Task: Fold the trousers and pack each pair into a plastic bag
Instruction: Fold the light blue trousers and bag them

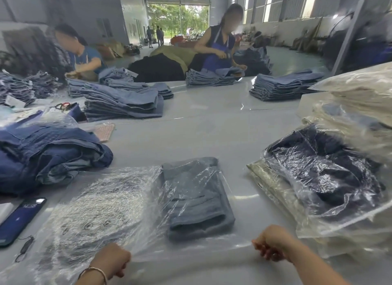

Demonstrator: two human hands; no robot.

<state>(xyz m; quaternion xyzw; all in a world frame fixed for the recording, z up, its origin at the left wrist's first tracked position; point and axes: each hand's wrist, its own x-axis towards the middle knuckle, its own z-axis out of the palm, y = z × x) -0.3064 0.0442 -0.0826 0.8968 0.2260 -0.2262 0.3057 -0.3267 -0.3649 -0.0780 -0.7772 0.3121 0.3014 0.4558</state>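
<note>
From the head view, we see our left hand and right hand each curled tight on the near edge of the plastic bag, stretched between them on the worktop. The folded trousers lie inside, toward the bag's right half. If we tug unevenly, we judge the thin film could tear or the fold slide apart. The packed stack sits near our right hand and could get snagged.

A garment-packing hall: stacks of folded jeans cover a long table, workers sorting.
</note>
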